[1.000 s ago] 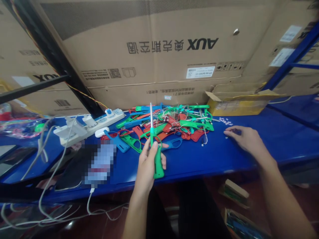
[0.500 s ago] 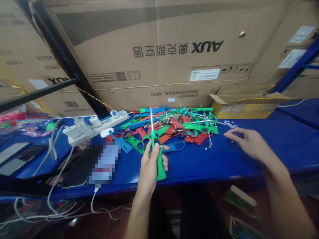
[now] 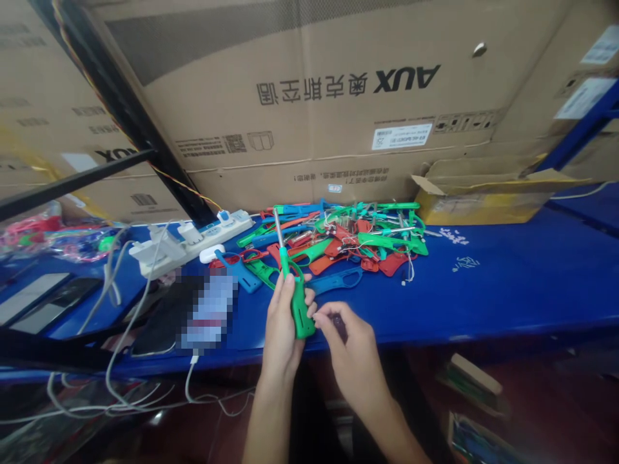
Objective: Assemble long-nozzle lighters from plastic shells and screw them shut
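Observation:
My left hand (image 3: pixel 283 316) is wrapped round a green stick lighter (image 3: pixel 302 309), its metal tube pointing up and away from me. The lighter's handle end sticks out below my fingers. Close against the right side of that end, my right hand (image 3: pixel 355 341) has thumb and forefinger pinched together. What the fingertips hold is too small to make out. A dark purplish object (image 3: pixel 340 327) shows partly inside the curled right fingers. Beyond my hands lies a heap of lighter parts (image 3: pixel 338 245), with green, red and blue shells, metal tubes and thin wires.
Small white pieces (image 3: pixel 453 236) and tiny clear pieces (image 3: pixel 465 263) lie on the blue table (image 3: pixel 522 277). An open yellow-taped carton (image 3: pixel 483 203) stands at the back right. On the left are a power strip (image 3: pixel 220 235), a charging phone (image 3: pixel 210 316) and loose cables. Large cardboard (image 3: pixel 329 38) rises behind.
My right hand has come left from near the small white pieces to the lighter's handle end. The lighter in my left hand has shifted slightly left and tilted a little.

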`<state>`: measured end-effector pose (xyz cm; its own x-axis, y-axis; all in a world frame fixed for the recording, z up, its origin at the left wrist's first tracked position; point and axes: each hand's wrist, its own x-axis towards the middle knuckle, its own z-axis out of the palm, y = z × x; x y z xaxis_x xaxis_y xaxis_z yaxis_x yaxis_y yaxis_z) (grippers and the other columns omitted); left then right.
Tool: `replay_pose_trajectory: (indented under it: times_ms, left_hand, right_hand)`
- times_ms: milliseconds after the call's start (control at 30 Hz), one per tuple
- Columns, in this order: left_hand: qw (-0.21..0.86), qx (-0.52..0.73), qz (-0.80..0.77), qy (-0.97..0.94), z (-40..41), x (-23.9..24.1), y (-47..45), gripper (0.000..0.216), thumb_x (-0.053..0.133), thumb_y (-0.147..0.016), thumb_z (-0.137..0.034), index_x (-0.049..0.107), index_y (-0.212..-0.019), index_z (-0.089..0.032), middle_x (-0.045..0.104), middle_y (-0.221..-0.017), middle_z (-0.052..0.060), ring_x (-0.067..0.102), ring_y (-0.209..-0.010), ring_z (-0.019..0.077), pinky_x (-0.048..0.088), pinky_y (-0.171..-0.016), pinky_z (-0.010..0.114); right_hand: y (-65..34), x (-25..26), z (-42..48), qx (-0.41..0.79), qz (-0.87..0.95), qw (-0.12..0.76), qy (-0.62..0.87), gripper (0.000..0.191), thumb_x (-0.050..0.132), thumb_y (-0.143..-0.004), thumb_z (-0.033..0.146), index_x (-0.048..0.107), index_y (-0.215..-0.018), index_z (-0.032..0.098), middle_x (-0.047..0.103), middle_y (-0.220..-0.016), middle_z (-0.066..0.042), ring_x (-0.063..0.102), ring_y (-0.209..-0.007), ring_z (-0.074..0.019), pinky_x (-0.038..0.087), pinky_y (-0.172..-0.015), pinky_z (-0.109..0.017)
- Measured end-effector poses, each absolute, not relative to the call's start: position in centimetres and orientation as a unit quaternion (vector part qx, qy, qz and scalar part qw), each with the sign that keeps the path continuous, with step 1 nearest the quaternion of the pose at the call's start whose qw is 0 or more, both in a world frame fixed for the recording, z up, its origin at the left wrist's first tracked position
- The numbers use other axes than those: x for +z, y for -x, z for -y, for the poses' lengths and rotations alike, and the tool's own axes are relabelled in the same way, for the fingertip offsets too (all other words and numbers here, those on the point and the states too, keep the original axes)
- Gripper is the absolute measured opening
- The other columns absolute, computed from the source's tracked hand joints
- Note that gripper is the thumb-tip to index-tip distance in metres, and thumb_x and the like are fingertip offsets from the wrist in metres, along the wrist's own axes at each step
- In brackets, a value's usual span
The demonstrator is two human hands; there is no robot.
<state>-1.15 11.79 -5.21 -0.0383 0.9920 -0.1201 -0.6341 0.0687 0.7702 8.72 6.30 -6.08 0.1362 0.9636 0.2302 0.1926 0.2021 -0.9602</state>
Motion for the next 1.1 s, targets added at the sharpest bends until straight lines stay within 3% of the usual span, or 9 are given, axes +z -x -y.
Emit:
replay_pose_trajectory:
  times_ms: [367, 600, 767, 867, 1033, 1100]
  left_hand:
    - [0.625, 0.669, -0.333, -0.225, -12.0, -5.5, 0.9, 0.032, 0.079, -0.085, -0.04, 0.063, -0.102, -0.017, 0.064, -0.095, 0.004, 0.053, -0.061, 0.0068, 0.042, -0.046, 0.016]
    - [0.604, 0.696, -0.325, -0.212, -12.3, -5.4, 0.8, 0.033, 0.079, -0.085, -0.041, 0.061, -0.099, -0.017, 0.064, -0.092, 0.004, 0.054, -0.061, 0.0074, 0.043, -0.048, 0.015]
    - [0.57, 0.723, -0.326, -0.213, -12.1, -5.3, 0.8, 0.036, 0.076, -0.087, -0.047, 0.062, -0.105, -0.019, 0.063, -0.079, 0.001, 0.056, -0.059, 0.0088, 0.045, -0.051, 0.016]
    - [0.563, 0.719, -0.344, -0.219, -11.8, -5.4, 0.7, 0.037, 0.072, -0.089, -0.051, 0.06, -0.107, -0.021, 0.064, -0.074, 0.0, 0.06, -0.061, 0.011, 0.049, -0.055, 0.018]
    - [0.539, 0.701, -0.385, -0.266, -11.7, -6.0, 0.5, 0.035, 0.073, -0.089, -0.048, 0.062, -0.107, -0.021, 0.071, -0.091, 0.003, 0.07, -0.079, 0.0143, 0.057, -0.073, 0.024]
    - [0.523, 0.688, -0.398, -0.309, -11.8, -6.3, 0.4, 0.039, 0.069, -0.092, -0.05, 0.061, -0.118, -0.022, 0.072, -0.107, 0.006, 0.072, -0.091, 0.016, 0.057, -0.083, 0.026]
  right_hand:
    - [-8.1, -7.4, -6.3, 0.279, 0.607, 0.515, 0.537, 0.016, 0.055, -0.1, 0.029, 0.065, -0.09, 0.022, 0.071, -0.088, 0.001, 0.065, -0.078, -0.0146, 0.045, -0.069, -0.022]
    - [-7.4, -8.2, -6.0, 0.231, 0.608, 0.551, 0.522, 0.01, 0.063, -0.097, 0.029, 0.069, -0.091, 0.023, 0.069, -0.083, 0.001, 0.066, -0.073, -0.0142, 0.047, -0.066, -0.023]
    - [-7.2, -8.6, -5.8, 0.172, 0.633, 0.544, 0.524, 0.014, 0.067, -0.095, 0.029, 0.07, -0.107, 0.024, 0.072, -0.113, -0.005, 0.072, -0.097, -0.0184, 0.054, -0.077, -0.025]
    - [-6.9, -8.6, -5.9, 0.154, 0.631, 0.549, 0.526, 0.017, 0.067, -0.094, 0.026, 0.068, -0.111, 0.024, 0.075, -0.116, -0.004, 0.074, -0.101, -0.019, 0.057, -0.08, -0.026]
    - [-7.8, -8.2, -5.8, 0.129, 0.62, 0.566, 0.527, 0.015, 0.067, -0.094, 0.026, 0.067, -0.108, 0.023, 0.077, -0.114, -0.005, 0.075, -0.1, -0.0189, 0.06, -0.083, -0.028]
    - [-9.4, -7.8, -5.6, 0.134, 0.632, 0.554, 0.525, 0.013, 0.068, -0.093, 0.026, 0.068, -0.106, 0.023, 0.077, -0.116, -0.006, 0.075, -0.099, -0.0192, 0.061, -0.083, -0.029]
